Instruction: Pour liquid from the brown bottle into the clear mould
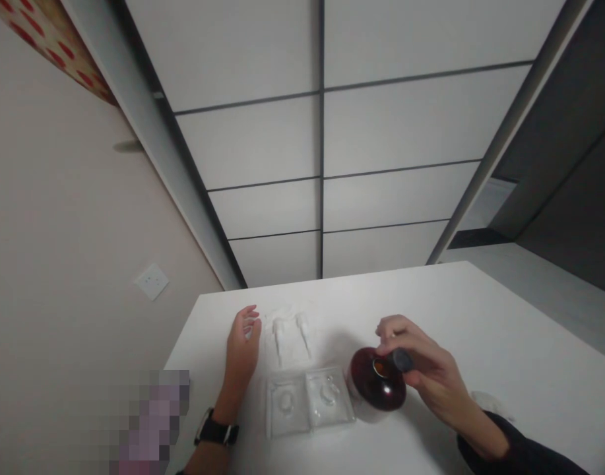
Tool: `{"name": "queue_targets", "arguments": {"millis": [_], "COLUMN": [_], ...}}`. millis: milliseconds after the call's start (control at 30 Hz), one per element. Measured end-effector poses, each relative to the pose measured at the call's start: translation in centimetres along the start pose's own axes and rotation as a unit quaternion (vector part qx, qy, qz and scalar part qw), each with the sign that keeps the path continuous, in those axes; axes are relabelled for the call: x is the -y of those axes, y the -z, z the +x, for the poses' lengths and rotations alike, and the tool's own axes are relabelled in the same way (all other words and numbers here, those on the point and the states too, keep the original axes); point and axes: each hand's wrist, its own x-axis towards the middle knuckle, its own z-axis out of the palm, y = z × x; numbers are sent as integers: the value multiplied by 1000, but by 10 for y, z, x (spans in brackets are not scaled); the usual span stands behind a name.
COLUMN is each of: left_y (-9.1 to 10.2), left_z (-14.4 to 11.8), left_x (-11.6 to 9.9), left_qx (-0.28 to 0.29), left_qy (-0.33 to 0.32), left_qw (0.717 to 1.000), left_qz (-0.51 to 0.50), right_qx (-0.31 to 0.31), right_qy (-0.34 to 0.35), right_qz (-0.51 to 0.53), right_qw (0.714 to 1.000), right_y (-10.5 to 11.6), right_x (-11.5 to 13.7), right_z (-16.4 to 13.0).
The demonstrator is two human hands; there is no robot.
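Observation:
A small dark round cap [402,360] is pinched between the thumb and fingers of my right hand [421,363]. Just left of it stands a round, dark red, glossy bottle [376,386], its top opening uncovered and orange-brown inside. My left hand [244,336] rests on the table with loosely curled fingers and holds nothing; a dark watch is on that wrist. Beside the bottle lies a clear plastic tray [309,404] with two square compartments, each showing a rounded shape. Behind the tray are two slim white pieces [292,336] with wider heads, whose kind I cannot make out.
All of this is on a white table [421,290]. A pale translucent item [490,402] lies partly behind my right wrist. A panelled white wardrobe [277,204] stands beyond the far edge. The left wall carries a socket [152,282]. A pixelated pinkish area is at lower left.

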Motion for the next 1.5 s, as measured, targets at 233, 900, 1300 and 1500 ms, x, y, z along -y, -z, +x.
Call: {"name": "queue_targets", "arguments": {"millis": [233,900,1300,1500], "left_y": [0,3,-5,-8], "left_z": [-2,-5,-10,-9], "left_x": [-3,-9,3,5], "left_qx": [24,68,162,168], "left_qy": [-12,-22,-90,-108], "left_qw": [1000,996,977,972], "left_qz": [15,54,105,123], "right_qx": [84,20,59,46], "right_qy": [-52,-115,-110,-109], "right_qz": [57,112,42,69], "right_qw": [993,987,991,991], "right_y": [-15,-18,-14,-18], "right_x": [-6,-13,-3,-5], "right_z": [-9,-22,-15,-14]}}
